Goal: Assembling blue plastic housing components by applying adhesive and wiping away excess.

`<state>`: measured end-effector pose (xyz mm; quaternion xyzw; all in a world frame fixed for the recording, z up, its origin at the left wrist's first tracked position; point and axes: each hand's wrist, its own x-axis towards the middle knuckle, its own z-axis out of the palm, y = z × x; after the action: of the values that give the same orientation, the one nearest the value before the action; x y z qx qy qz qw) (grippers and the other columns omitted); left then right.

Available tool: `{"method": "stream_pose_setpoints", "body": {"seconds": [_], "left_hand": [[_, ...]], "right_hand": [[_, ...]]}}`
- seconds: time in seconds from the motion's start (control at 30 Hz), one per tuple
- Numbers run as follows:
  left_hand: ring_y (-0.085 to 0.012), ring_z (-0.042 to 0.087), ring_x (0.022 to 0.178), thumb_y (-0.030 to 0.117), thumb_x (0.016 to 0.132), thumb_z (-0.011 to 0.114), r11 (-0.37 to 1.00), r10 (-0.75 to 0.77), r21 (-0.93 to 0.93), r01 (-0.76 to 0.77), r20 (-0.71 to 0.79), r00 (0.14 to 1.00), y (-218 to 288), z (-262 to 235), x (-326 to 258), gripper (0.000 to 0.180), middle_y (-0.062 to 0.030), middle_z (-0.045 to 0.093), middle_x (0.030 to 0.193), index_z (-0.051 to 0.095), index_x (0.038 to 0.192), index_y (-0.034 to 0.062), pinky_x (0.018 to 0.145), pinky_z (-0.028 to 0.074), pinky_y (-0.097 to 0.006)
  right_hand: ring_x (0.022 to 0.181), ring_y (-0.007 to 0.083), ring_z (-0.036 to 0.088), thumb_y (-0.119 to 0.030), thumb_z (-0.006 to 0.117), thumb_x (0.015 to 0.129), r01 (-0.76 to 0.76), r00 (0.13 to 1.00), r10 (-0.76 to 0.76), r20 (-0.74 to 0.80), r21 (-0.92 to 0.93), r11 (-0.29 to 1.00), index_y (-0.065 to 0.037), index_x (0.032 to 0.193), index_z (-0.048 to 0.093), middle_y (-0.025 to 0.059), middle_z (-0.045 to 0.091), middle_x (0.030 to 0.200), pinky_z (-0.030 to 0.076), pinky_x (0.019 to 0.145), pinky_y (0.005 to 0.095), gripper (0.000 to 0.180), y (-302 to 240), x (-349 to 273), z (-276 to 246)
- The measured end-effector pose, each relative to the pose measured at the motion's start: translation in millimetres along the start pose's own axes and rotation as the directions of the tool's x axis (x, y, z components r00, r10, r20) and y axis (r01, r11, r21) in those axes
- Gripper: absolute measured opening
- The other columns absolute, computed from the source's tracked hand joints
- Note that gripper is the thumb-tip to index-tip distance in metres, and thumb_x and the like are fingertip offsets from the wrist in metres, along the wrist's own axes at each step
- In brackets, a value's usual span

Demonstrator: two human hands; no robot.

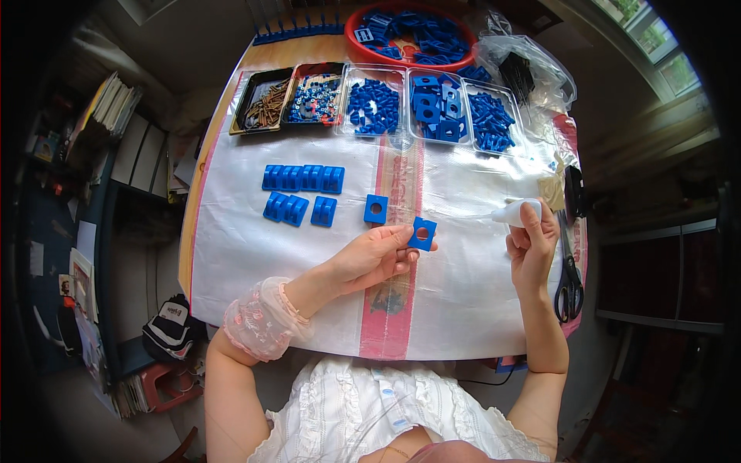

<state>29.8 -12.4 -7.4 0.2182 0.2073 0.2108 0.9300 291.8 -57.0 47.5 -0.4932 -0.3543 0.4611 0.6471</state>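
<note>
Left hand (378, 255) pinches blue square piece (422, 233); right hand (532, 245) grips white bottle (515, 213).

Left hand (378, 255) pinches a blue square plate with a round hole (422, 233); right hand (531, 245) grips a white glue bottle (515, 212), nozzle toward the plate. Black scissors (570, 282) lie on the desk (455, 309), just beside the right hand.

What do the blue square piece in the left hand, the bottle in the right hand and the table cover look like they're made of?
Blue square piece: likely moulded plastic, uniform matte blue, crisp edges and a round hole. White bottle: probably soft squeezable plastic, smooth and slightly translucent, tapering to a nozzle. Table cover: seems a woven plastic sack sheet, white with a faint sheen, creases and red stripes.
</note>
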Motion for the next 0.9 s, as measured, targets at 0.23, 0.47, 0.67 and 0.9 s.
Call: {"method": "stream_pose_setpoints", "body": {"seconds": [0.23, 0.47, 0.67, 0.9], "left_hand": [[-0.008, 0.052, 0.088, 0.026, 0.107, 0.045, 1.0, -0.005, -0.001, 0.005, -0.017, 1.0, 0.5, 0.9, -0.3, 0.032, -0.0103, 0.058, 0.123, 0.053, 0.127, 0.0021, 0.073, 0.048, -0.022], [-0.0082, 0.052, 0.088, 0.027, 0.108, 0.043, 1.0, 0.002, -0.006, -0.002, -0.012, 1.0, -0.1, 0.9, 0.0, 0.033, -0.0112, 0.058, 0.122, 0.053, 0.127, 0.0012, 0.071, 0.049, -0.021], [-0.0081, 0.053, 0.088, 0.027, 0.108, 0.042, 1.0, 0.004, -0.007, -0.004, -0.022, 1.0, -0.3, 1.4, 0.3, 0.034, -0.0124, 0.058, 0.122, 0.052, 0.126, 0.0005, 0.071, 0.049, -0.021], [-0.0084, 0.053, 0.087, 0.027, 0.108, 0.043, 1.0, 0.01, -0.005, -0.01, -0.023, 1.0, -0.9, 0.2, 0.6, 0.034, -0.0127, 0.058, 0.122, 0.052, 0.126, 0.0002, 0.071, 0.049, -0.021]], "right_hand": [[0.044, -0.0017, 0.027, -0.021, 0.066, 0.095, -0.068, 0.998, 0.068, -0.013, 0.04, 0.997, -0.011, 0.086, 0.061, -0.0046, 0.059, 0.067, 0.018, 0.037, 0.0181, 0.014, 2.6, 2.0, -0.1], [0.043, -0.0019, 0.026, -0.021, 0.067, 0.094, -0.076, 0.997, 0.077, -0.028, 0.043, 0.996, -0.011, 0.087, 0.062, -0.0055, 0.057, 0.065, 0.017, 0.037, 0.0178, 0.014, 3.7, 3.6, 1.2], [0.043, -0.002, 0.026, -0.021, 0.067, 0.094, -0.072, 0.997, 0.073, -0.033, 0.036, 0.997, -0.01, 0.089, 0.062, -0.0047, 0.059, 0.067, 0.017, 0.037, 0.0181, 0.013, 4.9, 4.3, 0.2], [0.043, -0.002, 0.026, -0.021, 0.066, 0.095, -0.09, 0.995, 0.092, -0.037, 0.04, 0.995, -0.011, 0.088, 0.062, -0.0046, 0.06, 0.068, 0.017, 0.037, 0.0185, 0.013, 2.8, 4.1, 1.7]]}}
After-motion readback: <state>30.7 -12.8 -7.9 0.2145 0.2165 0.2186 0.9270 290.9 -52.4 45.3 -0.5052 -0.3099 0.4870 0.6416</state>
